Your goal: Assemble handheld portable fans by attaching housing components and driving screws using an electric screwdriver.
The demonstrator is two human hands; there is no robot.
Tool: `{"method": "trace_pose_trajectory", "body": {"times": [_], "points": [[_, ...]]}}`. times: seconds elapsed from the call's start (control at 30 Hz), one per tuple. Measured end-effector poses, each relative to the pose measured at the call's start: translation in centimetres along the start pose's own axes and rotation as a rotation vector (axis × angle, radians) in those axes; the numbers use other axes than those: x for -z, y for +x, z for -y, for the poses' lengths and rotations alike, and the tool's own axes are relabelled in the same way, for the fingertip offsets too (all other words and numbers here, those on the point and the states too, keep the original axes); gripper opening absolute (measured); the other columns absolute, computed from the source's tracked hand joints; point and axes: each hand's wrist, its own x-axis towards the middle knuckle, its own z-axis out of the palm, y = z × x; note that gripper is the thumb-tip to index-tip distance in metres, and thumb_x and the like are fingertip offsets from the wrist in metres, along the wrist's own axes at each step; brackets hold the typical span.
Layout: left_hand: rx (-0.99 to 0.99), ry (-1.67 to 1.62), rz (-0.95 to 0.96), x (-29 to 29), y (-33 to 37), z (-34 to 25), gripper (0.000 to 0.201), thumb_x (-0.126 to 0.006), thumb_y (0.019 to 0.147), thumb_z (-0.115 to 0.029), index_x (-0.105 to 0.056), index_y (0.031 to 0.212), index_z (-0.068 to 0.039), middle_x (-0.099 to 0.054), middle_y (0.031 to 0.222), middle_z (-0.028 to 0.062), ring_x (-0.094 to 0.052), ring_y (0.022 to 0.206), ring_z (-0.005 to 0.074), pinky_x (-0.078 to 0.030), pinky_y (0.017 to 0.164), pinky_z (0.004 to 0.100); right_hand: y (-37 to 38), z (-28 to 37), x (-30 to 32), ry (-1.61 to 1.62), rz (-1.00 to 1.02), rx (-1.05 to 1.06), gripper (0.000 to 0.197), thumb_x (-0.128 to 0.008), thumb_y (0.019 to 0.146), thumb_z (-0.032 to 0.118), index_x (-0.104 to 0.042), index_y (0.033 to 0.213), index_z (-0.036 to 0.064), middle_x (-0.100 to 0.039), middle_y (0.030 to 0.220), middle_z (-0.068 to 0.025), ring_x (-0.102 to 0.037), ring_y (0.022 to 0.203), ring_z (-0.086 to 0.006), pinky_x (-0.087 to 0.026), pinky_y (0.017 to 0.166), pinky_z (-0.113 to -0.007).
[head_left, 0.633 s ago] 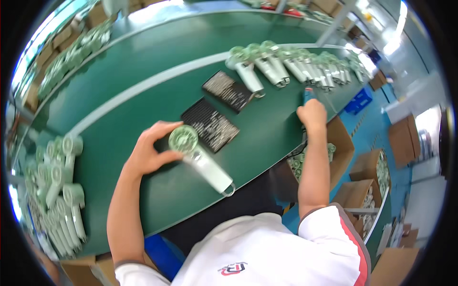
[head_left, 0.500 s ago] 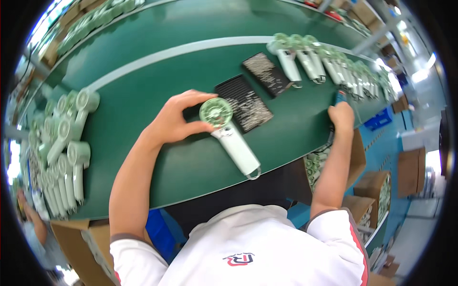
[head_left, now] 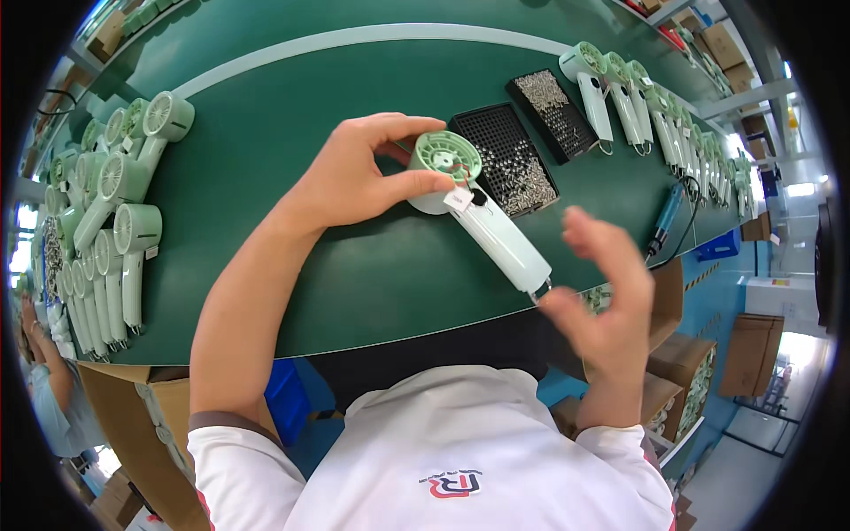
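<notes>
1. White shirt (head_left: 443,442): closest, below the fan (head_left: 503,239).
2. Right hand (head_left: 609,281): just beside the fan's loop end, thumb and fingers spread wide, slightly blurred, with nothing in its grasp; whether the thumb touches the loop I cannot tell.
3. Left hand (head_left: 363,173): at the fan's round green head, thumb and fingers closed around it. The fan lies over the green table (head_left: 354,292), face up, its white handle slanting toward the right hand; red wire and a white tag show at its neck.
4. Near tray (head_left: 482,128): just beyond the fan, black, part-filled with small silvery pieces.
5. Far tray (head_left: 564,118): similar, farther right of the fan.
6. Screwdriver (head_left: 670,212): blue, corded, lying right of the fan.
7. Other fans: grouped (head_left: 124,177) well left of the fan, and rowed (head_left: 629,115) beyond it, right.
</notes>
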Motion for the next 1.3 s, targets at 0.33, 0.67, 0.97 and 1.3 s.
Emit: {"method": "trace_pose_trajectory", "body": {"times": [0.33, 0.67, 0.97, 1.3], "points": [[0.065, 0.033, -0.118, -0.6, 0.0, -2.0, 0.072, -0.094, 0.077, -0.027, -0.066, 0.138, -0.001, -0.072, 0.106, 0.0103, -0.067, 0.09, 0.0158, -0.058, 0.077, 0.03, -0.1, -2.0, -2.8, 0.088, -0.138, 0.073, 0.047, -0.084, 0.084, 0.003, -0.069, 0.128, -0.0006, -0.072, 0.117, -0.0165, -0.072, 0.093, -0.0224, -0.059, 0.073, -0.03], [-0.339, 0.222, -0.039, -1.4, -0.4, -3.5, 0.088, -0.097, 0.069, -0.021, -0.058, 0.147, -0.005, -0.069, 0.113, 0.0119, -0.065, 0.095, 0.0235, -0.059, 0.073, 0.0328, 0.2, -3.2, -0.5, 0.354, -0.148, 0.006, 0.038, -0.075, 0.092, -0.003, -0.066, 0.129, -0.005, -0.073, 0.114, -0.0127, -0.062, 0.074, -0.0065, -0.047, 0.059, -0.018], [-0.362, 0.306, -0.017, -0.9, -0.2, -4.1, 0.082, -0.096, 0.071, -0.021, -0.06, 0.141, 0.002, -0.068, 0.107, 0.0131, -0.065, 0.092, 0.0241, -0.055, 0.076, 0.0336, 0.8, -3.7, -1.2, 0.428, -0.147, 0.015, 0.039, -0.079, 0.092, 0.002, -0.067, 0.128, -0.0047, -0.07, 0.118, -0.0136, -0.067, 0.09, -0.0114, -0.052, 0.07, -0.021], [-0.365, 0.308, -0.017, -1.0, -0.5, -3.7, 0.084, -0.094, 0.072, -0.03, -0.059, 0.14, 0.007, -0.067, 0.107, 0.0152, -0.065, 0.092, 0.0255, -0.055, 0.08, 0.0356, 0.5, -3.4, -0.7, 0.416, -0.122, -0.028, 0.04, -0.083, 0.088, 0.005, -0.07, 0.125, -0.0019, -0.072, 0.117, -0.0147, -0.072, 0.096, -0.0179, -0.059, 0.077, -0.028]]}}
